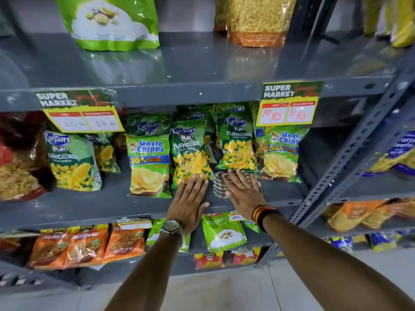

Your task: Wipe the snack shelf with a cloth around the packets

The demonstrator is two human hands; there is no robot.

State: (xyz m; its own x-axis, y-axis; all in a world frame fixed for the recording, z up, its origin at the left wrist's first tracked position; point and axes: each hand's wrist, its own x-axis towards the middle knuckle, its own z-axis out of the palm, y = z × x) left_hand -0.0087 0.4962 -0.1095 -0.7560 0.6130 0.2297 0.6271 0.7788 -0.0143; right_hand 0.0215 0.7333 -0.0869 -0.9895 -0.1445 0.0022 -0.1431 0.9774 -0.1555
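The grey metal snack shelf [107, 200] carries green packets standing in rows. My right hand [243, 194] lies flat, fingers spread, on a checked cloth [217, 182] that rests on the shelf in front of a Kurkure Puffcorn packet [238, 144]. Just left of it, my left hand [190, 203] lies flat on the shelf, its fingertips touching the bottom of another Puffcorn packet [188, 153]. An Uncle Chipps packet [148, 164] stands left of that hand, and a second Uncle Chipps packet [281, 153] stands to the right of the cloth.
The shelf above [202, 63] holds a green pouch [107, 21] and an orange snack bag [258, 19]. Price tags [83, 113] [289, 104] hang from its front edge. Orange and green packets [85, 243] fill the lower shelf. A perforated upright [350, 153] stands at the right.
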